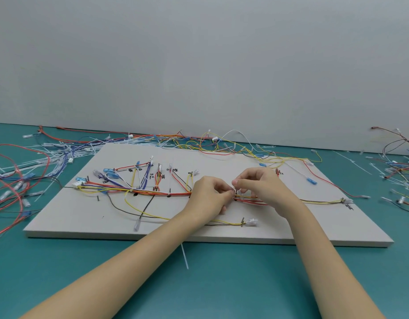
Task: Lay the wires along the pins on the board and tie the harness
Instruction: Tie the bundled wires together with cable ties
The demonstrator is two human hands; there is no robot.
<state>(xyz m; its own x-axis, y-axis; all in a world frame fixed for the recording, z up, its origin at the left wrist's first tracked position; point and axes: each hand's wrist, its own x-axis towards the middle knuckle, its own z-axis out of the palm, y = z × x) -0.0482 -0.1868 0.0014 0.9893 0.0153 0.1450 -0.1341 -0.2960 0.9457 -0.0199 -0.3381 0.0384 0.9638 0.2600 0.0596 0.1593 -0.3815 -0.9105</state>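
A grey board (279, 229) lies on the teal table and carries a wire harness (152, 192) of red, orange, yellow, blue and black wires run along dark pins. My left hand (210, 196) and my right hand (261, 187) meet over the main bundle right of the board's middle. Both pinch a small clear cable tie (235, 188) that stands up from the bundle, left fingertips low, right thumb and forefinger at its top. A yellow and black branch ends at a white connector (250, 222) near the front edge.
Loose wires and white cable ties are piled at the back left (49, 153), along the board's far edge (210, 141) and at the right (399, 164). One white cable tie (184, 256) lies on the table in front of the board. A grey wall stands behind.
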